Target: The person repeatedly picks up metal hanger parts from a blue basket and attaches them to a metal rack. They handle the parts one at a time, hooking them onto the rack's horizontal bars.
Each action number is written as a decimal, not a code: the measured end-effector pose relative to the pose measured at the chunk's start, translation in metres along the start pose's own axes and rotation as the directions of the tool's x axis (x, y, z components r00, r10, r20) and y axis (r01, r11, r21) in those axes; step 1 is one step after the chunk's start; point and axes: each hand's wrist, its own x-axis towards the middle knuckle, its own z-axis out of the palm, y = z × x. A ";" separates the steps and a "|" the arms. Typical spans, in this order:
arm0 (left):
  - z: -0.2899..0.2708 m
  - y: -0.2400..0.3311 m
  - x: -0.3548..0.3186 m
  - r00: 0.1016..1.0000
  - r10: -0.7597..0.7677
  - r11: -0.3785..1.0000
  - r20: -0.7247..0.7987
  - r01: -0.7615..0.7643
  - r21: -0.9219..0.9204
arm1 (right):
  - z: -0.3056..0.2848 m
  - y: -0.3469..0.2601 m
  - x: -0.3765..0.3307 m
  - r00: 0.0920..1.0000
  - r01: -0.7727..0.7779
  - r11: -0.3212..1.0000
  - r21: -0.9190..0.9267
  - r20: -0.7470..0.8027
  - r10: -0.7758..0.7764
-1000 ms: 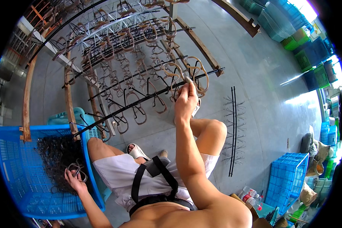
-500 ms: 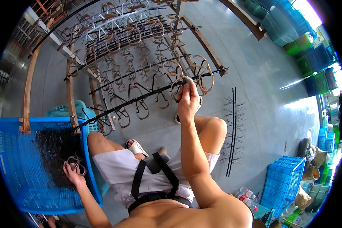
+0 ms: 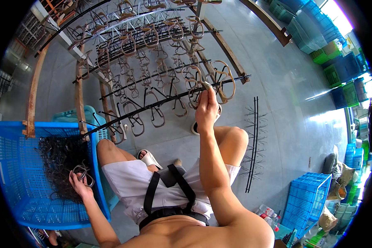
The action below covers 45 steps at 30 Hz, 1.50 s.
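My left hand (image 3: 82, 187) is at the blue basket (image 3: 12, 131) on the left, fingers curled round a dark looped frame (image 3: 87, 177) that looks like an eyeglass frame. Under and beyond it lies a tangled heap of dark thin pieces (image 3: 62, 159). My right hand (image 3: 206, 109) is raised at the right part of a black rod (image 3: 165, 100), fingertips pinched by a small pale piece. What the fingers grip is too small to tell. A tan looped frame (image 3: 234, 89) hangs just right of them, a brownish looped frame (image 3: 187, 84) just left.
More looped frames hang in rows on the rack (image 3: 79, 107) ahead. A spiky black double rod (image 3: 253, 144) lies on the floor at right. Another blue basket (image 3: 306, 202) stands lower right beside plastic bottles (image 3: 268, 213). Stacked crates (image 3: 339, 70) line the far right.
The view has shifted slightly. My right hand stays pinched at the rod, and the looped frame left of it has turned a little. My left hand keeps its frame at the basket.
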 end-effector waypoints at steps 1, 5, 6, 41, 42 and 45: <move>-0.001 0.001 0.000 1.000 -0.005 1.000 -0.011 0.005 0.008 | 0.001 0.001 0.002 1.000 -0.007 1.000 -0.020 -0.009 0.006; -0.002 0.000 0.001 1.000 -0.002 1.000 -0.004 0.002 -0.027 | 0.007 -0.004 0.003 0.993 0.034 0.984 -0.177 -0.105 -0.053; -0.002 0.000 0.000 1.000 -0.004 1.000 -0.009 0.004 -0.028 | 0.007 -0.004 0.003 0.996 0.001 0.993 -0.120 -0.089 -0.012; -0.002 -0.005 0.004 0.999 0.001 0.999 0.034 0.001 -0.055 | -0.014 -0.050 0.182 0.654 0.437 0.577 -0.691 0.684 0.323; -0.002 -0.004 0.005 1.000 0.006 0.999 0.029 -0.004 -0.049 | -0.016 -0.055 0.188 0.610 0.267 0.603 -0.752 0.616 0.499; -0.001 -0.006 0.006 0.999 0.002 0.998 0.034 0.000 -0.056 | -0.022 -0.056 0.197 0.517 0.340 0.601 -0.723 0.678 0.523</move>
